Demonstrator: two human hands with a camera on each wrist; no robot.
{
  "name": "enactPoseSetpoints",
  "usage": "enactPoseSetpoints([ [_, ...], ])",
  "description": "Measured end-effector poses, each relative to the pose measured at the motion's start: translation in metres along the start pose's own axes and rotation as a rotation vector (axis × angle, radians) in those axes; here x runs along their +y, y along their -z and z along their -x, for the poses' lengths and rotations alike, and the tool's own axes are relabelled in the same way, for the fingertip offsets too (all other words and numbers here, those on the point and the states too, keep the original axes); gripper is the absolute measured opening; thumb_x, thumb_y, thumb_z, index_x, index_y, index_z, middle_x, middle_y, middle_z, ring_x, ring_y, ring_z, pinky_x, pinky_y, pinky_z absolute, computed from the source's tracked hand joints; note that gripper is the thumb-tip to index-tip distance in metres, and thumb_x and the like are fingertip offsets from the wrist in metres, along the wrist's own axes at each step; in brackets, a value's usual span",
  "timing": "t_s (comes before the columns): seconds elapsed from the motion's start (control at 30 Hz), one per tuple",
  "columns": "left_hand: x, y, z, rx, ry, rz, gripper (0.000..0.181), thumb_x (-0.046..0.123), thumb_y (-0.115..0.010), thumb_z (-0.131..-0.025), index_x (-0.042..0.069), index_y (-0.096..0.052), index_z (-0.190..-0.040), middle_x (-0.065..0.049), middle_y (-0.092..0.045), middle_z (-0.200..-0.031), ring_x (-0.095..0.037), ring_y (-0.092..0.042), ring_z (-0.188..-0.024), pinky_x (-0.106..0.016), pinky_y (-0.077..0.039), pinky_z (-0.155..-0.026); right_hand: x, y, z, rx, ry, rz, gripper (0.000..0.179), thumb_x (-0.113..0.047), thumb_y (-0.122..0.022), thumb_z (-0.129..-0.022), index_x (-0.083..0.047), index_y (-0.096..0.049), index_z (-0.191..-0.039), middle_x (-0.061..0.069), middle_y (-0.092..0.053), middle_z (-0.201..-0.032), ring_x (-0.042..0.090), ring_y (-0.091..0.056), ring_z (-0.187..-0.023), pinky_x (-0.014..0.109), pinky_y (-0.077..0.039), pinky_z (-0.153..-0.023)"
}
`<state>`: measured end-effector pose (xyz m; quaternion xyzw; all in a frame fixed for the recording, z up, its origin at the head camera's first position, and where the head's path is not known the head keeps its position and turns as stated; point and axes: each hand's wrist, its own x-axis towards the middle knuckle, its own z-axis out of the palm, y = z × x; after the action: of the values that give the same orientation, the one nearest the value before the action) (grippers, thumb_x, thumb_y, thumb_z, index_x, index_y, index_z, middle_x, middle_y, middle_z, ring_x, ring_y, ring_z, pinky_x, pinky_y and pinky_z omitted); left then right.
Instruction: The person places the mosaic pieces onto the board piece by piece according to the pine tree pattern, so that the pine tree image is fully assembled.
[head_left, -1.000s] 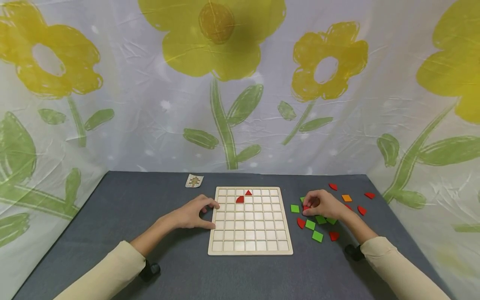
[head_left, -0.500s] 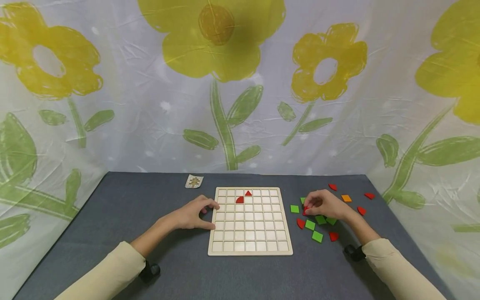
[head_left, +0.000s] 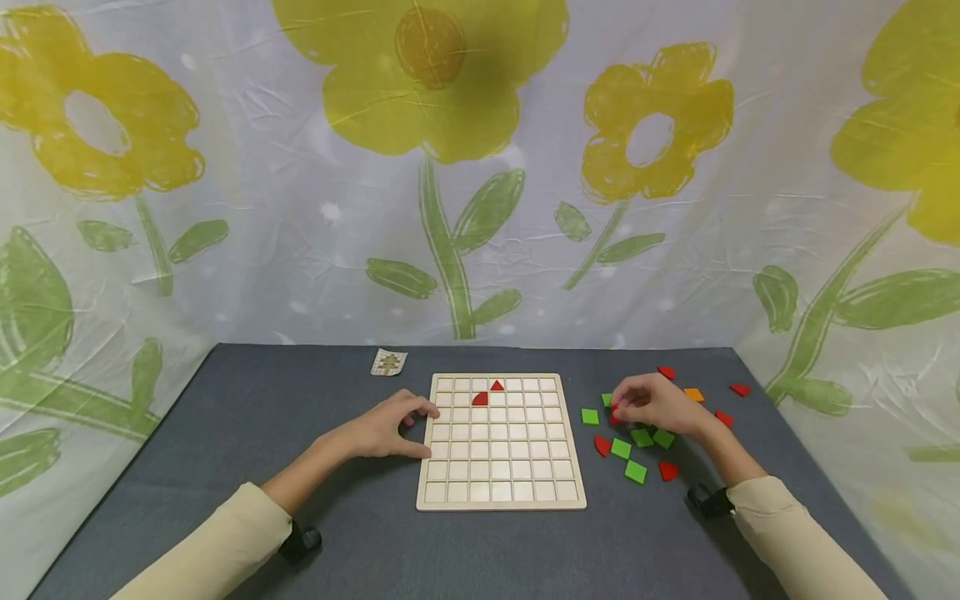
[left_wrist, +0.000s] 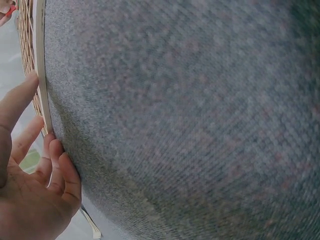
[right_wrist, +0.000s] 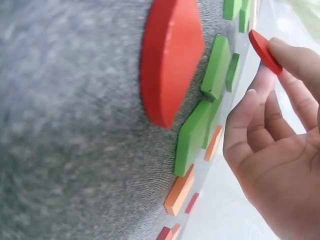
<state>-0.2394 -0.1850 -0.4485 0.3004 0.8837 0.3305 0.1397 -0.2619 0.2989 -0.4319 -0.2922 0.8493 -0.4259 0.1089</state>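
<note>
In the head view my left hand (head_left: 386, 425) rests at the left edge of a pale wooden grid board (head_left: 500, 504), thumb and fingers spread along it. The left wrist view shows its fingertips right at the board's rim (left_wrist: 42, 75). A red quarter-circle tile (head_left: 480, 399) and a red triangle tile (head_left: 497, 386) lie in cells near the board's far side. To the board's right, my right hand (head_left: 654, 404) pinches a red tile with a curved edge (right_wrist: 265, 52) between thumb and fingers, above scattered green square tiles (head_left: 635, 472).
Several red tiles (head_left: 669, 472) and an orange tile (head_left: 693, 394) lie around the right hand on the dark cloth-covered table (head_left: 360, 533). A small pattern card (head_left: 388, 362) lies beyond the board's far left corner. A flowered curtain (head_left: 300, 208) hangs behind the table.
My right hand has shifted slightly right and up in the head view, with the red tile still pinched. The left hand and the board have stayed in place.
</note>
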Motion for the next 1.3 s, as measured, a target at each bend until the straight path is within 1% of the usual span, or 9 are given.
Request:
enactPoseSetpoints([
  [0.3,0.000,0.001,0.001,0.005,-0.002,0.005,0.053,0.023,-0.083,-0.089,0.005,-0.060,-0.133,-0.015,-0.048,-0.124,-0.030,-0.052,-0.103,-0.046,-0.046,-0.087,0.000,-0.001,-0.010,0.001,0.036,-0.003,0.014,0.000,-0.072,-0.095,0.006,-0.069,-0.107,0.012,-0.068,-0.095,0.031,-0.062,-0.082,0.031,-0.053,-0.073],
  [0.4,0.000,0.001,0.001,0.002,-0.008,0.006,0.053,0.023,-0.083,-0.089,0.005,-0.060,-0.133,-0.015,-0.048,-0.124,-0.030,-0.052,-0.103,-0.047,-0.046,-0.087,-0.003,-0.003,-0.013,0.000,0.026,-0.024,0.015,-0.001,-0.071,-0.096,0.007,-0.069,-0.107,0.014,-0.068,-0.096,0.035,-0.063,-0.083,0.035,-0.055,-0.073],
  [0.5,-0.001,0.002,0.001,0.002,-0.008,0.004,0.053,0.024,-0.083,-0.090,0.005,-0.060,-0.134,-0.015,-0.048,-0.124,-0.030,-0.052,-0.103,-0.047,-0.046,-0.087,-0.006,-0.005,-0.016,-0.015,0.001,-0.078,0.017,-0.003,-0.070,-0.097,0.009,-0.067,-0.109,0.017,-0.067,-0.097,0.040,-0.064,-0.085,0.041,-0.057,-0.074],
  [0.63,-0.002,0.001,0.002,0.000,-0.005,0.006,0.053,0.024,-0.082,-0.090,0.005,-0.060,-0.134,-0.014,-0.047,-0.124,-0.030,-0.052,-0.104,-0.047,-0.046,-0.087,-0.008,-0.009,-0.021,-0.036,0.008,-0.113,0.018,-0.003,-0.070,-0.097,0.010,-0.067,-0.109,0.019,-0.067,-0.099,0.042,-0.067,-0.087,0.044,-0.058,-0.075],
  [0.77,-0.003,0.001,0.002,0.000,0.000,0.008,0.053,0.025,-0.082,-0.090,0.006,-0.060,-0.134,-0.014,-0.047,-0.124,-0.029,-0.052,-0.104,-0.046,-0.046,-0.087,-0.011,-0.012,-0.027,-0.052,0.009,-0.113,0.016,-0.003,-0.070,-0.097,0.009,-0.067,-0.108,0.018,-0.067,-0.101,0.042,-0.067,-0.088,0.044,-0.058,-0.076],
  [0.9,-0.004,0.000,0.002,-0.001,0.003,0.003,0.053,0.026,-0.082,-0.090,0.006,-0.060,-0.134,-0.013,-0.047,-0.124,-0.029,-0.052,-0.104,-0.046,-0.046,-0.088,-0.014,-0.015,-0.031,-0.074,-0.008,-0.120,0.015,-0.003,-0.069,-0.097,0.007,-0.067,-0.108,0.019,-0.066,-0.104,0.042,-0.067,-0.091,0.048,-0.057,-0.078],
  [1.0,-0.004,0.000,0.002,-0.001,0.004,-0.003,0.053,0.026,-0.082,-0.090,0.007,-0.060,-0.134,-0.013,-0.047,-0.124,-0.028,-0.052,-0.104,-0.046,-0.046,-0.088,-0.017,-0.017,-0.034,-0.085,0.003,-0.120,0.015,-0.002,-0.069,-0.098,0.009,-0.067,-0.108,0.018,-0.066,-0.104,0.043,-0.067,-0.090,0.051,-0.056,-0.079],
  [1.17,-0.004,-0.001,0.001,-0.001,-0.002,-0.007,0.053,0.027,-0.082,-0.090,0.007,-0.060,-0.134,-0.013,-0.048,-0.124,-0.028,-0.052,-0.104,-0.046,-0.046,-0.088,-0.021,-0.020,-0.039,-0.091,0.046,-0.095,0.016,0.000,-0.067,-0.098,0.011,-0.066,-0.109,0.019,-0.066,-0.101,0.043,-0.065,-0.082,0.053,-0.055,-0.074],
  [1.3,-0.003,-0.001,0.000,0.001,-0.003,-0.007,0.054,0.027,-0.083,-0.089,0.007,-0.061,-0.134,-0.013,-0.048,-0.124,-0.027,-0.052,-0.103,-0.046,-0.046,-0.088,-0.021,-0.023,-0.045,-0.097,0.029,-0.104,0.019,-0.002,-0.068,-0.098,0.011,-0.066,-0.112,0.023,-0.066,-0.103,0.041,-0.067,-0.085,0.052,-0.055,-0.072],
])
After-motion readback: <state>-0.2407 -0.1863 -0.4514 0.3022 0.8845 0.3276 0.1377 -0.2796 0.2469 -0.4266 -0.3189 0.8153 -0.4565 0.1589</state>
